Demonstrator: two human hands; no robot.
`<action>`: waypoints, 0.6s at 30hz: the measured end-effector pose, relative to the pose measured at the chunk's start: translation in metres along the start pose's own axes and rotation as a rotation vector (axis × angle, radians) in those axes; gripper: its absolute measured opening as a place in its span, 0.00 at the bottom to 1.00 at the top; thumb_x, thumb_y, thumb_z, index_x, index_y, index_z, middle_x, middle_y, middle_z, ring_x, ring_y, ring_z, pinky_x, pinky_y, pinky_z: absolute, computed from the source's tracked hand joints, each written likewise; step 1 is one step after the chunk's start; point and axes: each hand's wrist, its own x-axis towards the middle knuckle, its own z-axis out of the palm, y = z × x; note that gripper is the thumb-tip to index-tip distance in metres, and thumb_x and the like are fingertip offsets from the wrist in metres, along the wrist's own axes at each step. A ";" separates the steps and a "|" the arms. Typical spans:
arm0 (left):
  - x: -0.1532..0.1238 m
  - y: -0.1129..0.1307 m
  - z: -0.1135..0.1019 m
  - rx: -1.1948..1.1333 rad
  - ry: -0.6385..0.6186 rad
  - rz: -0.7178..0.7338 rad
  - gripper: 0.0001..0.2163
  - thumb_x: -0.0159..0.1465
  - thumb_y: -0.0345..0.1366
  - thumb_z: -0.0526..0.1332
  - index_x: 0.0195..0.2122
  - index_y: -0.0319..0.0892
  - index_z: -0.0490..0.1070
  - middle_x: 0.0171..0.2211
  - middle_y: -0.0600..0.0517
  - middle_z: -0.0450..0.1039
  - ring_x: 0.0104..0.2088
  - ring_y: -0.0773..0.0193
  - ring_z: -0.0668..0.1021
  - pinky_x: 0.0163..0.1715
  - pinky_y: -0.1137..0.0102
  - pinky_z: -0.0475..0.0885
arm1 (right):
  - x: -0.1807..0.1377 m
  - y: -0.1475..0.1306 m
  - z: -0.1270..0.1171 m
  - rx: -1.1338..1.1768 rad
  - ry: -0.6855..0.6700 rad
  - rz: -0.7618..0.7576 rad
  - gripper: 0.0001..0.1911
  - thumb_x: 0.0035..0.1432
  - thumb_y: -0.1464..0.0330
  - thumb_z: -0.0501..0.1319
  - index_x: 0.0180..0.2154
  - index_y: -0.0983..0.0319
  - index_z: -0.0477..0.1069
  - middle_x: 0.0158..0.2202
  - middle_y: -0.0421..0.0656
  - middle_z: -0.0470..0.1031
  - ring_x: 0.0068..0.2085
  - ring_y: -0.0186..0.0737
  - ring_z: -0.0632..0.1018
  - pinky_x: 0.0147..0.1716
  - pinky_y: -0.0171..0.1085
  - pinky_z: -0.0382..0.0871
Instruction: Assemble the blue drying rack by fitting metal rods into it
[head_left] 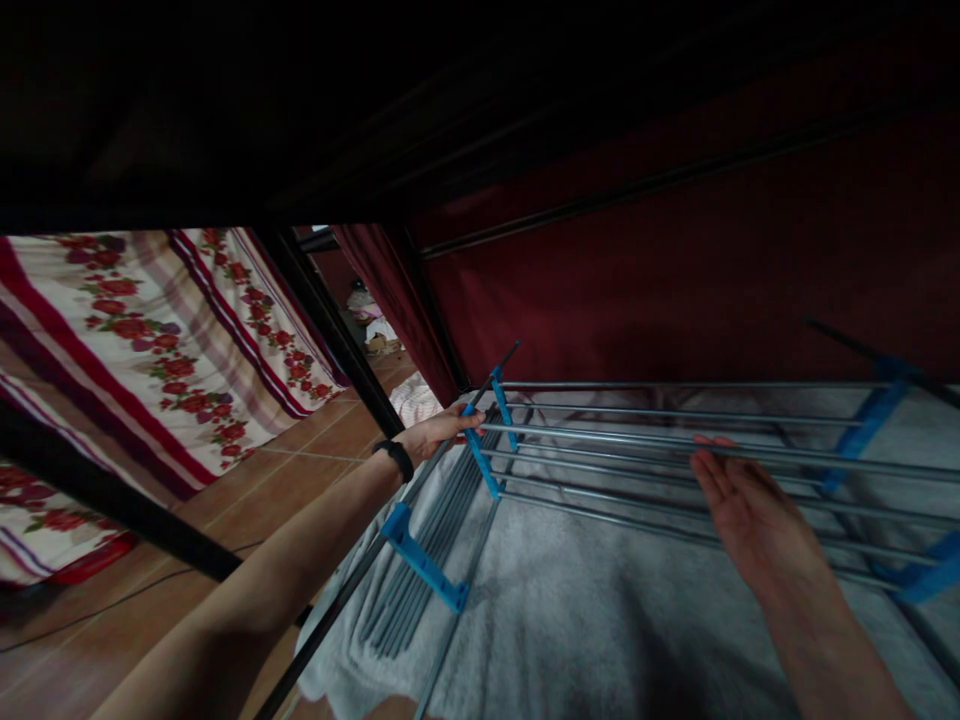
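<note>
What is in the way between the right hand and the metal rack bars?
Nothing visible. The open right hand is already at the drying rack bars, over the grey towel. The left hand grips the rack's blue end piece.

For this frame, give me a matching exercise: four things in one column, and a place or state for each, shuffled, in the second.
Things:
1. left hand
2. right hand
3. wristband
4. grey blanket

Places or states:
A. spread under the rack
B. laid open across the metal rods
C. closed on a blue joint at the rack's corner
D. black, around the left wrist

Pairs: 1-C, 2-B, 3-D, 4-A.
</note>
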 end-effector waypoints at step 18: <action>0.012 -0.006 0.000 -0.057 0.026 -0.003 0.19 0.44 0.34 0.76 0.32 0.42 0.68 0.30 0.57 0.72 0.31 0.66 0.78 0.36 0.69 0.69 | -0.003 -0.027 -0.017 -0.448 0.022 0.019 0.16 0.42 0.60 0.72 0.36 0.55 0.78 0.41 0.41 0.79 0.40 0.43 0.80 0.47 0.44 0.74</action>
